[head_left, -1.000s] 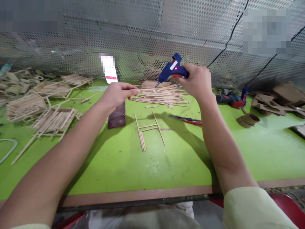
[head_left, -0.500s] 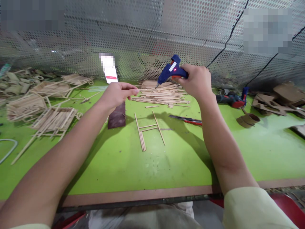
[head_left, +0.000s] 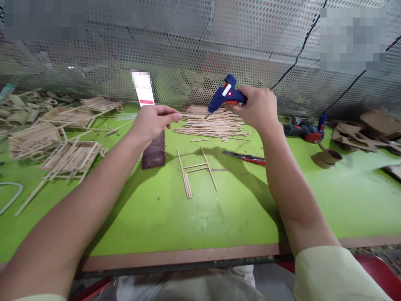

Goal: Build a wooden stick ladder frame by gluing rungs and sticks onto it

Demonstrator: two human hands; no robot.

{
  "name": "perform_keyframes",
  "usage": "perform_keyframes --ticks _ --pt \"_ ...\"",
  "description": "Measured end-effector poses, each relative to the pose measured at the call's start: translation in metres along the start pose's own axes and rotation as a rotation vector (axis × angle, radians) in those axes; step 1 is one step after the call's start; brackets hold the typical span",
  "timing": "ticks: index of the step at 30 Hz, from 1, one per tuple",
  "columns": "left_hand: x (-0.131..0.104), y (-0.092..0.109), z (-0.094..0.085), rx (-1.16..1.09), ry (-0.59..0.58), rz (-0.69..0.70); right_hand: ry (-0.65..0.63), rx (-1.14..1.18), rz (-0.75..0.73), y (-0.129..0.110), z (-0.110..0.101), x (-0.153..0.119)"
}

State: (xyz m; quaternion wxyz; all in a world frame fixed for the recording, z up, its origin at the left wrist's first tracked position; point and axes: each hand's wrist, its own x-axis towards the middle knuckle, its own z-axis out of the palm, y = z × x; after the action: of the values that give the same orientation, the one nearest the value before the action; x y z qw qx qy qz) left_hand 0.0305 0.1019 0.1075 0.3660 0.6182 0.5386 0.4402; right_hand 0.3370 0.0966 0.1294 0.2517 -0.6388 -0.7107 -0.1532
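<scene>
My right hand (head_left: 258, 104) is wrapped round a blue glue gun (head_left: 224, 94), its red light on and its nozzle pointing down left over a pile of thin wooden sticks (head_left: 216, 125). Left of the pile, my left hand (head_left: 156, 121) is pinched at the fingertips; what it holds, if anything, is too small to make out. Between my arms lies a stick frame (head_left: 196, 168), two long sticks with two crosspieces, and several short sticks (head_left: 188, 186) sit against its left side.
A phone (head_left: 144, 90) leans at the back above a dark brown block (head_left: 153, 154). A red and black cutter (head_left: 247, 158) lies right of the frame. Stick-built models (head_left: 69, 159) crowd the left; a power tool (head_left: 305, 131), a bamboo ring (head_left: 326, 158) and cardboard (head_left: 376, 125) are at right.
My left hand has moved slightly up and left, still pinched. The glue gun in my right hand has dipped slightly. The frame and sticks on the table have not moved.
</scene>
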Motion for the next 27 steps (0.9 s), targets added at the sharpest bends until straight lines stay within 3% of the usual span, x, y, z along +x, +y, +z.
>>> perform_keyframes --ticks 10,14,17,20,22,27 --pt "0.008 -0.007 -0.008 -0.134 0.006 0.11 -0.016 -0.069 0.041 0.012 0.004 0.0" --pt "0.01 -0.004 -0.011 -0.187 -0.007 0.144 0.008 -0.088 0.165 0.022 0.008 0.003" --pt "0.015 -0.002 -0.026 -0.327 -0.012 0.159 0.023 -0.101 0.343 0.029 0.007 0.004" --pt "0.022 0.002 -0.048 -0.51 0.078 0.236 -0.01 -0.098 0.459 0.04 0.003 0.003" --pt "0.025 0.005 -0.059 -0.485 0.136 0.284 -0.056 -0.089 0.492 0.048 -0.001 0.001" --pt "0.032 0.006 -0.076 -0.375 0.205 0.248 -0.161 -0.118 0.555 0.067 -0.009 -0.001"
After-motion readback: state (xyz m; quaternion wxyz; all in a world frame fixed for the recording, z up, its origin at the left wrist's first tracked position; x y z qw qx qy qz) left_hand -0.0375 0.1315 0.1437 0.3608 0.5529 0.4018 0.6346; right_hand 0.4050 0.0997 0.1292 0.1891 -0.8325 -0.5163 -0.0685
